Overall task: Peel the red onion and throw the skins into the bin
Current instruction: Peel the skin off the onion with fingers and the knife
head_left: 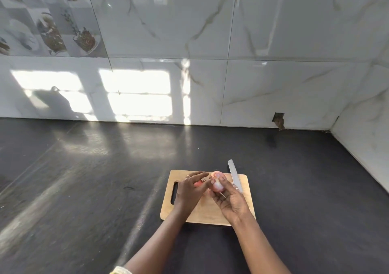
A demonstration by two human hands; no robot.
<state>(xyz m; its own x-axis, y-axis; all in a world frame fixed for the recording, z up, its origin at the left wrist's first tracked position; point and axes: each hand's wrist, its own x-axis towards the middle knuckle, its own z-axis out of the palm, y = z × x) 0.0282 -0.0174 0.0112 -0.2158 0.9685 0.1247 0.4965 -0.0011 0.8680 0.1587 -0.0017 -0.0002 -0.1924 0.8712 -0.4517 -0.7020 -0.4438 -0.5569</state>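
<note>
A pale pink red onion [217,181] is held above a wooden cutting board [212,212]. My right hand [230,200] grips the onion from below and the right. My left hand [190,189] comes in from the left, its fingertips pinching at the onion's skin near the top. A scrap of red skin [197,183] shows under my left hand on the board. A knife [235,175] with a pale blade lies on the board's right side, its handle hidden behind my right hand. No bin is in view.
The board sits on a dark stone counter [94,179] that runs to a white marble-tiled wall [273,84] at the back and right. A small hole [279,120] breaks the wall just above the counter.
</note>
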